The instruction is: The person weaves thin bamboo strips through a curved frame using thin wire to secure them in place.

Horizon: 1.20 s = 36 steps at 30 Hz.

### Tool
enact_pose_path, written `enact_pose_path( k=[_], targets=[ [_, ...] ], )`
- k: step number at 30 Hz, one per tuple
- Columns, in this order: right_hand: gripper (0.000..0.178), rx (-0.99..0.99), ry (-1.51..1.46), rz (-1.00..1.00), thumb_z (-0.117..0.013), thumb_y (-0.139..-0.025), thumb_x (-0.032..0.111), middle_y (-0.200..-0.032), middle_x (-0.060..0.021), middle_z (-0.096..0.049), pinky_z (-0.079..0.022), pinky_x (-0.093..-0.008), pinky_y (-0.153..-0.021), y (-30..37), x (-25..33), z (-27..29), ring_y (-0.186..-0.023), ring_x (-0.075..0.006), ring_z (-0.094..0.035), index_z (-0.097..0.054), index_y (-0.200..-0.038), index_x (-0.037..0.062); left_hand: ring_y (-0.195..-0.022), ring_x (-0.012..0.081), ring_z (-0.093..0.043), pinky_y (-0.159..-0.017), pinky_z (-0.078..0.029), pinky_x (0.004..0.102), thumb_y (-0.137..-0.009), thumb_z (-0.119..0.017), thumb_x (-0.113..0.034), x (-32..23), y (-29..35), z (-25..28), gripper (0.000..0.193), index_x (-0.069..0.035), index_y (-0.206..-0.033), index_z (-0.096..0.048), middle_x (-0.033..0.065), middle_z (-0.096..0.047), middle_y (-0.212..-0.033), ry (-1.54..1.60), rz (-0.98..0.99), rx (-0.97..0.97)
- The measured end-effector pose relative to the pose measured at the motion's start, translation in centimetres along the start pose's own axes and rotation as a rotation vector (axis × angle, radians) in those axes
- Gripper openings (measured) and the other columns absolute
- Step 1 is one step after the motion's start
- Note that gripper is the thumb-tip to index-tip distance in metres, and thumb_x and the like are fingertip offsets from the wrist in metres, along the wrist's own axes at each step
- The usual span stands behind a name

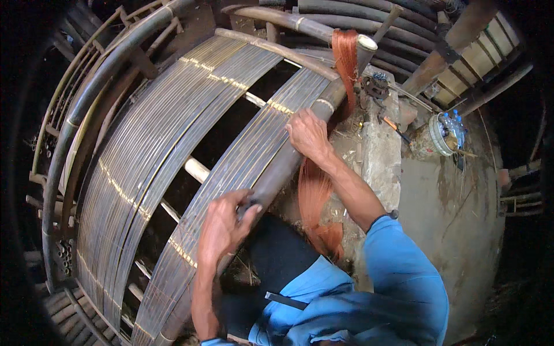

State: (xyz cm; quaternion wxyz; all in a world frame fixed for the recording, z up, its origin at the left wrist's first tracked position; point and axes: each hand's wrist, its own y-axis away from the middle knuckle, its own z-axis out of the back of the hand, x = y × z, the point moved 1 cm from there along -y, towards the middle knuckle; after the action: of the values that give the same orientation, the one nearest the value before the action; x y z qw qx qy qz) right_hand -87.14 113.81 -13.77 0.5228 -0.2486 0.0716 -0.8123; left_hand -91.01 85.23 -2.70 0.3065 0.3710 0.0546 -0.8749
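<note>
A long bamboo seat frame spans the view, with a wide panel of thin bamboo slats (pixel 167 115) and a narrower slat panel (pixel 231 153) nearer me. Pale yellow bindings (pixel 182 252) cross the slats in rows. Along the near side runs a thick bamboo pole (pixel 279 174). My right hand (pixel 309 134) is closed at the far end of the narrow panel, beside a binding; what its fingers pinch is hidden. Farther down the pole, my left hand (pixel 222 222) curls around something small and dark that I cannot make out.
Orange-red fibre strands (pixel 345 57) drape over the pole's far end, with more strands (pixel 314 202) hanging beside me. A concrete ledge (pixel 382 155) bears an orange-handled tool (pixel 394 126). A white bucket (pixel 440 135) with plastic bottles (pixel 453 124) stands at the right.
</note>
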Motion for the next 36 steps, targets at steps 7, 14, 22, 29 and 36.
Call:
enact_pose_path(
  k=[7,14,22,29,36],
  targets=[
    [0.031,0.38,-0.43,0.01,-0.068,-0.09,0.027,-0.098,-0.0172,-0.067,-0.052,-0.0461,-0.082,-1.8,0.6,1.6,-0.098,-0.0342,-0.063,-0.073,-0.08,-0.0012,-0.09,0.0269,-0.07,-0.08,-0.056,0.0412,-0.082,-0.078,-0.019,0.5,-8.2,-6.1,0.061,0.0,-0.136,-0.056,0.0184,-0.072,-0.114,0.135,-0.134,-0.222],
    [0.019,0.191,-0.991,0.453,-0.071,-0.094,0.02,-0.107,-0.0124,-0.072,-0.052,-0.032,-0.091,-7.1,4.5,8.6,-0.102,-0.021,-0.067,-0.079,-0.102,0.0037,-0.055,0.0066,-0.048,-0.05,-0.04,0.0239,-0.09,-0.073,-0.017,-1.8,-12.4,-3.5,0.03,-0.003,-0.115,-0.062,-0.0035,-0.054,-0.074,1.353,0.097,0.096],
    [0.046,0.231,-0.357,0.232,-0.058,-0.097,0.043,-0.085,-0.0182,-0.072,-0.052,-0.0404,-0.076,-15.6,-4.9,1.6,-0.082,-0.0299,-0.069,-0.076,-0.091,0.0017,-0.051,0.007,-0.046,-0.046,-0.034,0.0242,-0.092,-0.073,-0.024,12.4,-11.5,2.6,0.026,0.001,-0.097,-0.075,-0.0048,-0.053,-0.06,0.86,0.392,-0.368],
    [0.045,0.345,-0.242,0.216,-0.042,-0.095,0.039,-0.086,-0.0187,-0.072,-0.045,-0.0507,-0.079,-15.1,-5.8,-7.5,-0.081,-0.0411,-0.066,-0.071,-0.079,0.0091,-0.086,0.0395,-0.072,-0.08,-0.057,0.0452,-0.084,-0.073,-0.023,9.4,-24.3,-4.4,0.027,0.0,-0.099,-0.077,0.0262,-0.073,-0.095,-0.116,0.267,-0.171],
    [0.037,0.472,0.043,0.325,-0.045,-0.093,0.035,-0.081,-0.0165,-0.07,-0.044,-0.0496,-0.074,-14.8,-5.5,-8.8,-0.081,-0.0394,-0.066,-0.073,-0.081,0.0132,-0.065,0.0189,-0.062,-0.059,-0.048,0.0392,-0.089,-0.064,-0.016,11.8,-33.1,-10.5,0.028,0.009,-0.085,-0.074,0.0106,-0.071,-0.078,0.446,0.374,-0.173]
  ],
)
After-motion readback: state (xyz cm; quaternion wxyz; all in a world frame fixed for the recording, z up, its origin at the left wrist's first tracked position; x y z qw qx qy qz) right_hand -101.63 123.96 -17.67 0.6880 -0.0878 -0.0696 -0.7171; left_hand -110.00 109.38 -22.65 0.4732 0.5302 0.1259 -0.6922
